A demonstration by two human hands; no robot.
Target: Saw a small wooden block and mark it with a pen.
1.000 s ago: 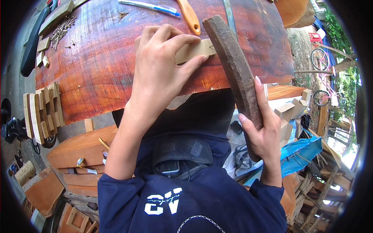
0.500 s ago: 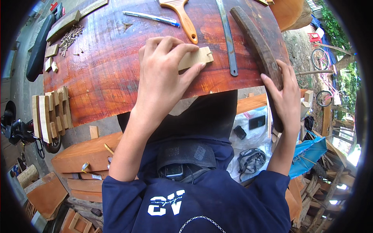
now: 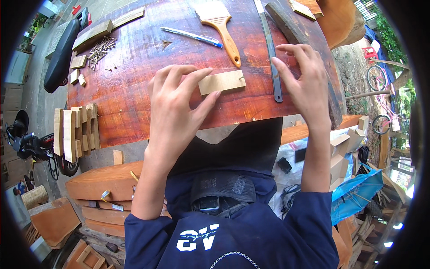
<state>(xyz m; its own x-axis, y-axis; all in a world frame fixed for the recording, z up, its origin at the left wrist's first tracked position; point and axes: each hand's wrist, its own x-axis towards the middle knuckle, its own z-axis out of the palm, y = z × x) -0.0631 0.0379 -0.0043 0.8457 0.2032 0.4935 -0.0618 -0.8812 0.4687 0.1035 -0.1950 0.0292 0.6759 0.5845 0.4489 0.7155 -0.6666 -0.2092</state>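
Left and right hands at a reddish-brown varnished wooden tabletop (image 3: 130,105), seen from above. The left hand (image 3: 174,103) lies over the left end of a pale, flat, rectangular wooden block (image 3: 229,82), its thumb and index finger clamped on the block's 2 long edges. The block rests flat near the front edge of the tabletop, below the tip of a paintbrush with an orange wooden handle (image 3: 227,39) and white bristles. A small feature marks the block's right end; whether it is a notch or a nail cannot be told. The right hand (image 3: 305,83) is held with thumb and fingers apart, the thumb tip just beside a long, narrow grey metal strip (image 3: 272,60) with a hole at its near end; contact cannot be told. A dark brown, rough wooden bar (image 3: 285,24) passes behind this hand and projects past the table's front edge. Farther back lies a clear pen with a blue end (image 3: 192,37). At left are a loose heap of small brown nails or screws (image 3: 102,51), 3 small wooden offcuts (image 3: 78,62) and, beyond the table's left edge, a stack of pale wooden slats (image 3: 69,134). At lower right lies a blue umbrella (image 3: 356,197).
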